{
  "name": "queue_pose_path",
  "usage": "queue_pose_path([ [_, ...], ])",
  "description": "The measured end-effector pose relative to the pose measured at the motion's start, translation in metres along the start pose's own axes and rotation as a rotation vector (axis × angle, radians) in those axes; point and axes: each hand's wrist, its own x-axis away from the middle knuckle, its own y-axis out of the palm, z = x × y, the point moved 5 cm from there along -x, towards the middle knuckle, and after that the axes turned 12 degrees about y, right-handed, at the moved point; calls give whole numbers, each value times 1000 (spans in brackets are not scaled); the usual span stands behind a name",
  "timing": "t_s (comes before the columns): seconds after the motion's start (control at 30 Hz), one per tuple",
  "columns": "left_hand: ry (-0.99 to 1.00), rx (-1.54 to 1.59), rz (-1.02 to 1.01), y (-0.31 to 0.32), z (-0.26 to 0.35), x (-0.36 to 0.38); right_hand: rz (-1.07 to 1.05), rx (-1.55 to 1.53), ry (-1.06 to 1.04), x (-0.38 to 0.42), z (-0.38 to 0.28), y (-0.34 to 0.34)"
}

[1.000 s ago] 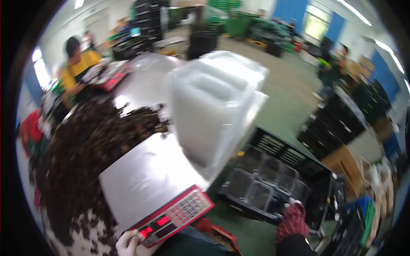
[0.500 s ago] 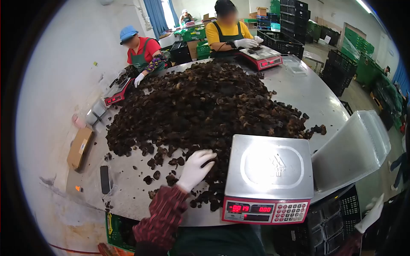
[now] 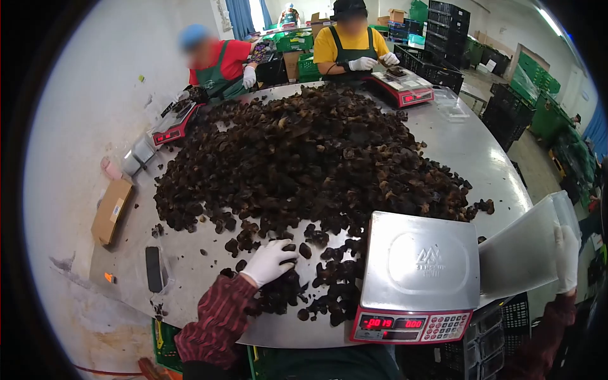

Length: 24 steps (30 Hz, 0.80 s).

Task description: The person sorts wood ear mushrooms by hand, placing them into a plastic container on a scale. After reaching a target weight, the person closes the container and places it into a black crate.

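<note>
My left hand (image 3: 271, 263), in a white glove, curls over dark dried mushroom-like pieces (image 3: 278, 294) near the front edge of the metal table. Its fingers are bent around a few pieces at the edge of the large dark heap (image 3: 304, 152). At the far right my right hand (image 3: 565, 256), also gloved, lies against the outer side of a stack of clear plastic containers (image 3: 522, 247), gripping it. Between the hands stands a scale (image 3: 421, 263) with a bare steel plate and a red display front.
Two people in green aprons stand at the far side with red scales (image 3: 174, 133) (image 3: 405, 95). A phone (image 3: 154, 269) and a cardboard box (image 3: 112, 212) lie at the left. Black crates (image 3: 500, 329) stand below the table at the right.
My left hand has moved slightly left and down, with pieces drawn towards the front edge. My right hand has risen from below onto the clear containers. The view has shifted a little.
</note>
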Motion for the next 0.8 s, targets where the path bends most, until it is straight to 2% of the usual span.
queue_pose_path([
  [0.07,-15,-60,-63,-16,-5,0,-76,24,37,3,1,-13],
  [0.13,88,-63,103,-31,-7,-15,-178,27,53,6,8,-16],
  [0.27,196,-27,266,-18,-16,-96,-188,12,184,4,13,-11],
  [0.4,102,-253,127,13,-29,-148,-186,9,246,3,22,-11],
  [0.47,76,-52,100,18,-47,-150,-137,-74,257,3,31,-12],
  [0.5,97,42,228,13,-53,-142,-135,-71,261,3,28,-14],
  [0.57,77,87,267,8,-67,-116,-72,-112,394,7,23,-16],
  [0.6,68,107,283,9,-76,-101,-76,-113,395,7,26,-15],
  [0.67,-6,98,248,-3,-81,-68,100,-404,352,10,32,-20],
  [0.7,-37,60,176,-9,-82,-52,96,-408,353,14,28,-18],
  [0.8,-202,-54,-60,-28,-73,-14,516,-531,382,48,-9,-30],
])
